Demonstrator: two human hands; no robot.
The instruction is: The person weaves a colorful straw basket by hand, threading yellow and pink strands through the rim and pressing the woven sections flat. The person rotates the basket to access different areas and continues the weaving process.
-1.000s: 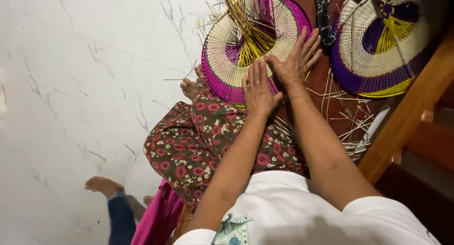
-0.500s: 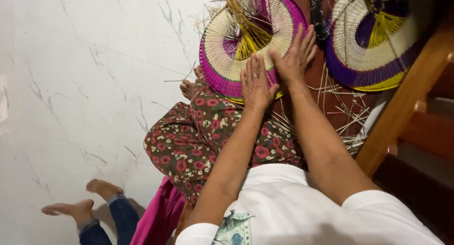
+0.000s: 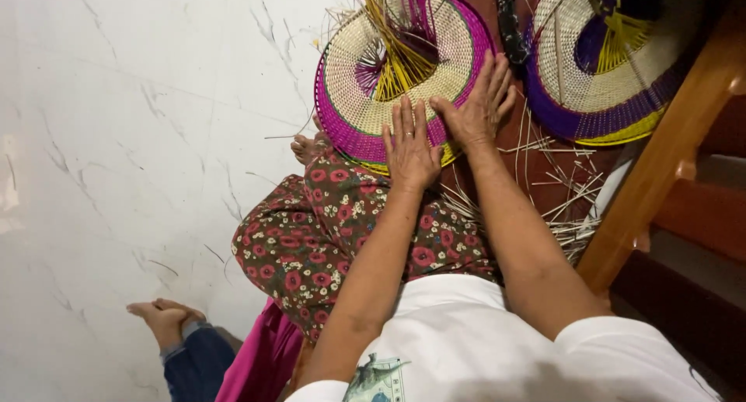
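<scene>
1. Here, in the head view: left hand [image 3: 409,149] laid flat, fingers spread, on the lower edge of the pink-rimmed woven disc [image 3: 365,91] at 12 o'clock; gripping nothing.
2. Right hand [image 3: 475,111] just beside it, between 1 and 2 o'clock, likewise flat and unclosed, pressing on the disc's right rim.
3. Likely risk: loose yellow and pink strands [image 3: 400,29] sprouting from the disc's middle bent or snapped under careless pressure. Disc possibly sliding off the floral skirt [image 3: 342,223], with only flat palms on it.
4. Perhaps also a hazard: scattered straw [image 3: 544,177] at 3 o'clock, sharp underfoot; another person's bare feet [image 3: 159,318] at 8 o'clock, well apart for now.
5. Containers: none seen as such. Disc and purple-rimmed woven piece [image 3: 614,76] at 2 o'clock both shallow, holding only their own unwoven strands.
</scene>
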